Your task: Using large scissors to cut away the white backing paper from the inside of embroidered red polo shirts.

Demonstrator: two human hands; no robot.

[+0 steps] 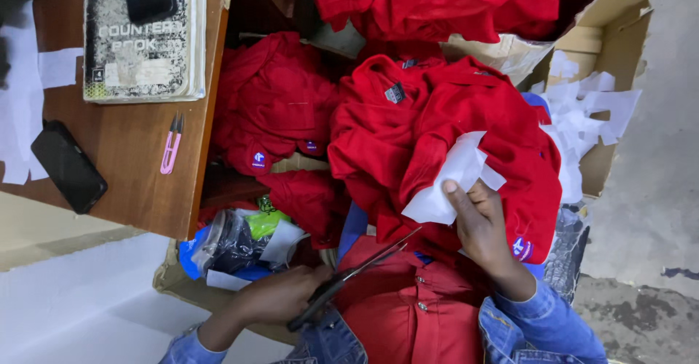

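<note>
Holding a pair of dark scissors (349,280) in your left hand (280,295), you have the fingers closed round the handles; the blades run up and to the right, their tips ending at the red garment (408,124) heaped on your lap. Your right hand (484,229) is closed in a pinch on a white piece of backing (455,178) that lies against the red cloth, thumb on top of it. That white piece sits up and to the right of the scissor tips, near them but not touching, so the blades' long axis points roughly toward its lower edge. The right hand is the one already on it; the left is well below.

More red garments (269,102) are piled beside the wooden table (138,167), which carries a black phone (69,166), a pink thread snipper (172,144) and a worn notebook (142,44). White offcuts (590,109) fill a cardboard box (608,44) off to the right of your lap.
</note>
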